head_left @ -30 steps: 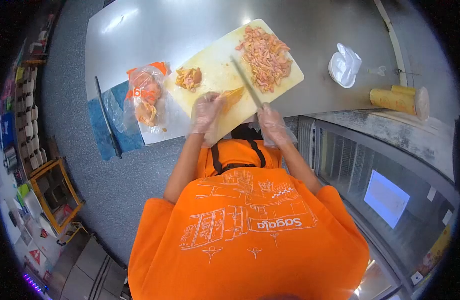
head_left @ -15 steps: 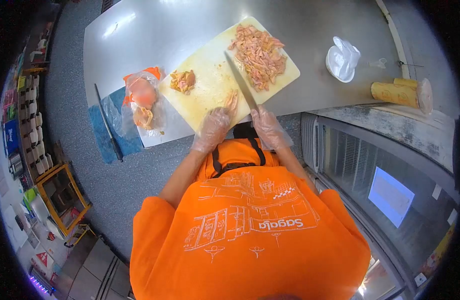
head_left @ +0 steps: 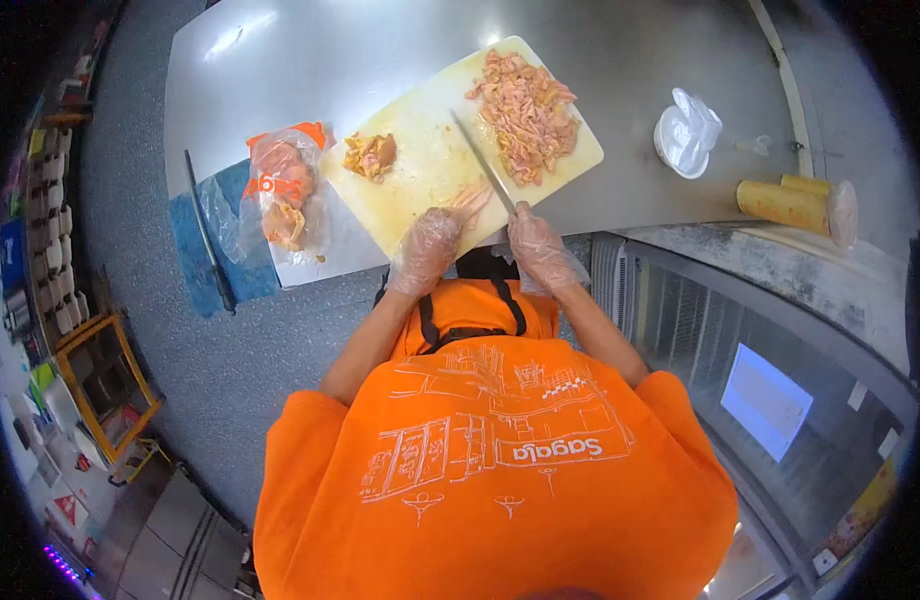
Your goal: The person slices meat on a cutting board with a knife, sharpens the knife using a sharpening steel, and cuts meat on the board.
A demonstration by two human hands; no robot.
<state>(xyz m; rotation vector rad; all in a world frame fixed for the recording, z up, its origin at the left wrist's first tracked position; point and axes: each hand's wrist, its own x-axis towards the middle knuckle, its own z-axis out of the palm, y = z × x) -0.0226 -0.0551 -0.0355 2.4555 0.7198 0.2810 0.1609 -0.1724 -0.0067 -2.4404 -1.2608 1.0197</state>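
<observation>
A white cutting board (head_left: pixel 410 110) lies at an angle on the metal table. My right hand (head_left: pixel 536 245), in a clear plastic glove, grips the handle of a long knife (head_left: pixel 485 165) whose blade points away over the board. My gloved left hand (head_left: pixel 427 243) is closed at the board's near edge, its curled fingers pressed on a strip of raw meat (head_left: pixel 470 198) left of the blade. A large heap of cut raw meat (head_left: pixel 527 118) fills the board's far right part. A smaller piece of yellowish meat (head_left: pixel 370 157) sits on its left side.
A plastic bag (head_left: pixel 282 190) with raw meat lies left of the board. Beside it a sharpening steel (head_left: pixel 208 232) rests across a blue cloth (head_left: pixel 250 285). At the right are a white bowl (head_left: pixel 685 135) with plastic in it and yellow rolls (head_left: pixel 785 207).
The knife has shifted slightly, and the meat by my left hand now looks more spread out in strips. My left hand stays on the meat. The whole view has tilted a little.
</observation>
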